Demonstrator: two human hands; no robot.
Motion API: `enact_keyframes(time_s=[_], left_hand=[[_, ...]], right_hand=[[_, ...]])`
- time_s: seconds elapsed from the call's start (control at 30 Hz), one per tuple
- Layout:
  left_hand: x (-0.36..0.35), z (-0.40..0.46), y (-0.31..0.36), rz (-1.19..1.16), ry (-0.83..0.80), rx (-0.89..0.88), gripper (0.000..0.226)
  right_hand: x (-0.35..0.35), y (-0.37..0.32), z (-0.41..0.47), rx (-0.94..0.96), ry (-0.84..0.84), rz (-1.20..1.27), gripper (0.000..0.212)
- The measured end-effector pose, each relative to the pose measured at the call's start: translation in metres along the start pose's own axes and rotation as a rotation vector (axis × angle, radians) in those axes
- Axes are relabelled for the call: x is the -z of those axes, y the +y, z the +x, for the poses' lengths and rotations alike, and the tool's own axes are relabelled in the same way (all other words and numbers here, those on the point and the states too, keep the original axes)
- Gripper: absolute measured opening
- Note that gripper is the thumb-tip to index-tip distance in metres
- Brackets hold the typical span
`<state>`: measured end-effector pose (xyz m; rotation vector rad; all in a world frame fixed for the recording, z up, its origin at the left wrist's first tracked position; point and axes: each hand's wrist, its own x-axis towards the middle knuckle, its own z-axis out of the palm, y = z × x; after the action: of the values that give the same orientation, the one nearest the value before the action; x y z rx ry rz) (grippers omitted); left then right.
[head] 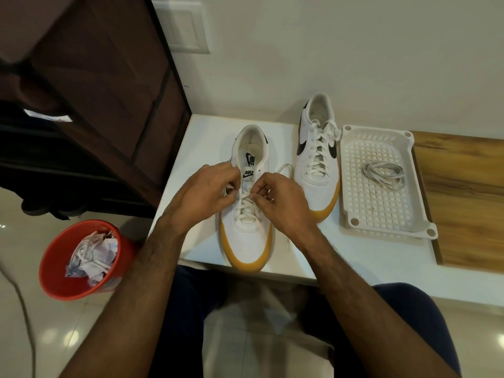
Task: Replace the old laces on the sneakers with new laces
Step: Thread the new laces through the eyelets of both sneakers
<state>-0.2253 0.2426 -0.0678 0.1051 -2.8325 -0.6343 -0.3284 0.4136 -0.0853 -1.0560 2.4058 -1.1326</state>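
Head view: on a white table [207,137], the near sneaker [249,203] stands toe toward the person. The left hand [207,190] and right hand [278,200] meet over its eyelets, each with curled fingers pinching the white lace [246,211] at mid-tongue. A loose lace end [285,169] trails right. The far sneaker [317,156], fully laced, stands just right. Further right, a white basket [381,214] holds a coiled lace [383,173]. Left, on the floor, a red bin [58,257] holds crumpled paper.
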Motion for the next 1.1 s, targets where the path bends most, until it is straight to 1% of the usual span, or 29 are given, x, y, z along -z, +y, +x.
enact_keyframes(time_s=[0.13,0.27,0.37,0.43,0.47,0.5,0.53,0.6,0.63,0.77,0.83,0.93,1.1], left_hand=[[-0.001,-0.003,-0.009,-0.136,0.020,0.019,0.016],[-0.001,-0.004,-0.008,-0.250,0.043,0.098,0.020],[0.002,-0.004,-0.003,-0.425,0.069,0.295,0.019],[0.002,-0.005,-0.002,-0.522,0.036,0.426,0.013],[0.000,-0.006,-0.002,-0.542,0.011,0.463,0.010],[-0.001,-0.006,-0.001,-0.523,-0.012,0.486,0.012],[-0.004,-0.005,0.000,-0.457,-0.034,0.491,0.020],[-0.008,-0.003,0.004,-0.323,-0.076,0.453,0.031],[-0.010,-0.001,0.005,-0.300,-0.089,0.430,0.033],[-0.014,0.001,0.005,-0.354,-0.122,0.427,0.024],[-0.012,0.000,0.002,-0.348,-0.107,0.396,0.019],[-0.009,-0.002,-0.003,-0.242,-0.064,0.282,0.013],[-0.006,-0.002,-0.008,-0.095,-0.004,0.125,0.013]], right_hand=[[0.001,0.000,0.001,-0.017,-0.014,0.011,0.011],[0.002,0.000,0.002,-0.016,-0.027,0.017,0.010],[0.002,0.000,0.002,-0.012,-0.027,0.021,0.010],[0.002,0.000,0.002,-0.008,-0.030,0.021,0.011],[0.002,0.000,0.002,-0.006,-0.029,0.020,0.012],[0.002,0.000,0.002,-0.005,-0.028,0.019,0.012],[0.002,0.000,0.002,-0.005,-0.026,0.018,0.013],[0.002,0.000,0.002,-0.008,-0.026,0.019,0.015],[0.002,0.000,0.002,-0.008,-0.026,0.020,0.015],[0.004,-0.001,0.002,-0.006,-0.023,0.023,0.013],[0.004,-0.001,0.002,-0.005,-0.026,0.030,0.010],[0.004,-0.001,0.002,-0.007,-0.034,0.035,0.010],[0.005,0.000,0.002,-0.017,-0.042,0.042,0.011]])
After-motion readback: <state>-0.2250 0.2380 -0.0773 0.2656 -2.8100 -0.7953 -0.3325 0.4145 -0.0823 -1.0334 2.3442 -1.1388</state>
